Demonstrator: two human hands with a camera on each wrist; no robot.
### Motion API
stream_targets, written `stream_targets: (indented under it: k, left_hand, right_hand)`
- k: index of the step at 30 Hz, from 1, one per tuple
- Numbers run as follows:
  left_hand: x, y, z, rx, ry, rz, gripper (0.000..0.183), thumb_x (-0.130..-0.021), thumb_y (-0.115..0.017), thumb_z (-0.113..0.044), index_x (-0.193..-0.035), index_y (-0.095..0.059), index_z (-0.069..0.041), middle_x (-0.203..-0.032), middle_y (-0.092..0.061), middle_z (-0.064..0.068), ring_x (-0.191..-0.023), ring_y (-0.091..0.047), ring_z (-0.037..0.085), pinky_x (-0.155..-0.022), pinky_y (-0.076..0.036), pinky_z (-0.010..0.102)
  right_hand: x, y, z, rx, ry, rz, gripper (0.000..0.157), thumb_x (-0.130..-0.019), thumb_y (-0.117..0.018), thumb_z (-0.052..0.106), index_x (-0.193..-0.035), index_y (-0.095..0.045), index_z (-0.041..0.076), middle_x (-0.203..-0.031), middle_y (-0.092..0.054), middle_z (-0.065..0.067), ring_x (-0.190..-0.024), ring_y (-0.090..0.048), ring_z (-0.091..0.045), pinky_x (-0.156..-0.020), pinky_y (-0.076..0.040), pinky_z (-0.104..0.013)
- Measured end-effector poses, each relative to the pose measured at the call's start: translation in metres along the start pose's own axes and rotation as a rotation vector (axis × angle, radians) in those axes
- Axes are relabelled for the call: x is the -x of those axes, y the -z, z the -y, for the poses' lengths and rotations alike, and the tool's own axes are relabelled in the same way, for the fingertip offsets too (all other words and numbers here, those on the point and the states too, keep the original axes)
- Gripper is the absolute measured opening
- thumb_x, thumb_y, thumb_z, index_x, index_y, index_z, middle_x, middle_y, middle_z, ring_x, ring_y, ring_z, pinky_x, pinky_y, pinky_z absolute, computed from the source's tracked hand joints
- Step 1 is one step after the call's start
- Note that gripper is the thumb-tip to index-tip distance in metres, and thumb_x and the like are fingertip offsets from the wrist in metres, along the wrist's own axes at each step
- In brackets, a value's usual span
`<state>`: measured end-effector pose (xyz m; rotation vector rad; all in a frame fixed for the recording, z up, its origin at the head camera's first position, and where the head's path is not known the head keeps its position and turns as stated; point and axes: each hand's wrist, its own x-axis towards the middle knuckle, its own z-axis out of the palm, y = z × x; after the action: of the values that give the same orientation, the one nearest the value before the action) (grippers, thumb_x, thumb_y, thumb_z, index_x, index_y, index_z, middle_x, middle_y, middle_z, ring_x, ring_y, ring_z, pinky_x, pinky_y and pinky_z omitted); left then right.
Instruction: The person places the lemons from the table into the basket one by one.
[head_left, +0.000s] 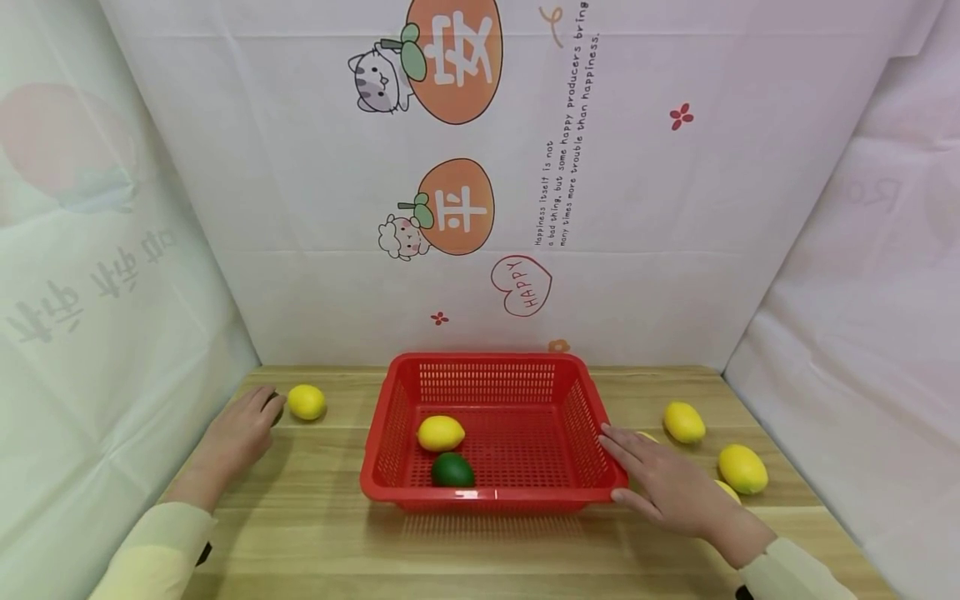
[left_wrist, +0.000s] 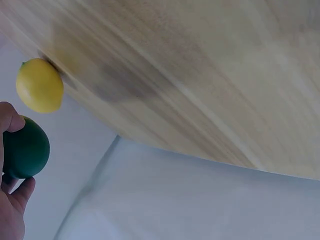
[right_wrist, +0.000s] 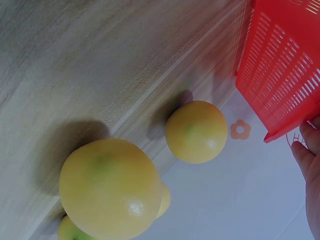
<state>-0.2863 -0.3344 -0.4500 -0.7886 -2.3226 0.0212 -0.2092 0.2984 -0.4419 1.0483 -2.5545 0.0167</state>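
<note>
My left hand (head_left: 238, 433) grips a smooth, dark green egg-shaped fruit (left_wrist: 26, 149) between thumb and fingers; in the head view it shows only as a dark sliver. A lemon (head_left: 307, 402) lies just to the right of that hand. My right hand (head_left: 667, 483) rests with straight fingers on the right rim of a red slotted plastic basket (head_left: 495, 495). Inside the basket are one lemon (head_left: 440, 433) and another dark green fruit (head_left: 453, 470), side by side towards the left. In the right wrist view, fingertips (right_wrist: 303, 152) touch the basket's rim.
Several lemons lie right of the basket, among them one farther back (head_left: 684, 422) and one by the table's right edge (head_left: 742, 468); others are partly hidden by the right hand. Printed white cloth (head_left: 615, 300) walls the wooden table (head_left: 300, 533) at the back and sides.
</note>
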Motion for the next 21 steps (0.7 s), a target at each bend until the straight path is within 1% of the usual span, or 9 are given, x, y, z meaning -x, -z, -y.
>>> stream_targets:
  k: [4,8,11,16,21]
  left_hand:
    - [-0.006,0.003,0.000,-0.007,-0.012,-0.018,0.050,-0.058,-0.072,0.012,-0.107,-0.062,0.012,-0.109,-0.059,0.033,-0.099,-0.058,0.048,-0.079,-0.052,0.056]
    - [-0.011,0.008,-0.001,-0.002,-0.036,-0.028,0.052,-0.058,-0.072,0.011,-0.110,-0.062,0.012,-0.110,-0.059,0.032,-0.098,-0.059,0.048,-0.078,-0.052,0.055]
    - [-0.016,0.012,-0.005,-0.003,-0.055,-0.028,0.054,-0.059,-0.073,0.011,-0.111,-0.061,0.012,-0.111,-0.059,0.032,-0.097,-0.059,0.048,-0.077,-0.053,0.055]
    - [-0.026,0.017,-0.011,-0.005,-0.091,-0.022,0.053,-0.061,-0.072,0.010,-0.113,-0.060,0.012,-0.112,-0.059,0.033,-0.099,-0.059,0.048,-0.081,-0.052,0.056]
    - [-0.038,0.020,-0.017,-0.017,-0.130,-0.046,0.052,-0.062,-0.071,0.007,-0.113,-0.061,0.011,-0.114,-0.059,0.032,-0.102,-0.059,0.047,-0.082,-0.052,0.054]
  right_hand:
    - [0.000,0.000,-0.001,-0.001,-0.004,0.006,0.067,-0.093,-0.059,0.049,-0.142,-0.049,0.005,-0.148,-0.043,-0.010,-0.126,-0.050,-0.030,-0.093,-0.051,-0.046]
    - [0.000,0.001,-0.001,-0.004,-0.002,0.007,0.067,-0.093,-0.060,0.048,-0.142,-0.049,0.005,-0.148,-0.043,-0.011,-0.126,-0.050,-0.031,-0.093,-0.050,-0.046]
    - [-0.001,0.001,0.000,-0.005,0.003,0.006,0.066,-0.093,-0.060,0.047,-0.142,-0.049,0.004,-0.148,-0.043,-0.011,-0.126,-0.050,-0.031,-0.094,-0.050,-0.046]
    - [-0.001,0.002,0.001,0.002,0.002,0.008,0.066,-0.093,-0.059,0.048,-0.142,-0.049,0.005,-0.148,-0.044,-0.011,-0.126,-0.050,-0.030,-0.093,-0.051,-0.045]
    - [0.000,0.003,0.002,0.008,0.004,0.004,0.066,-0.093,-0.059,0.048,-0.142,-0.049,0.005,-0.147,-0.044,-0.011,-0.126,-0.051,-0.030,-0.093,-0.050,-0.045]
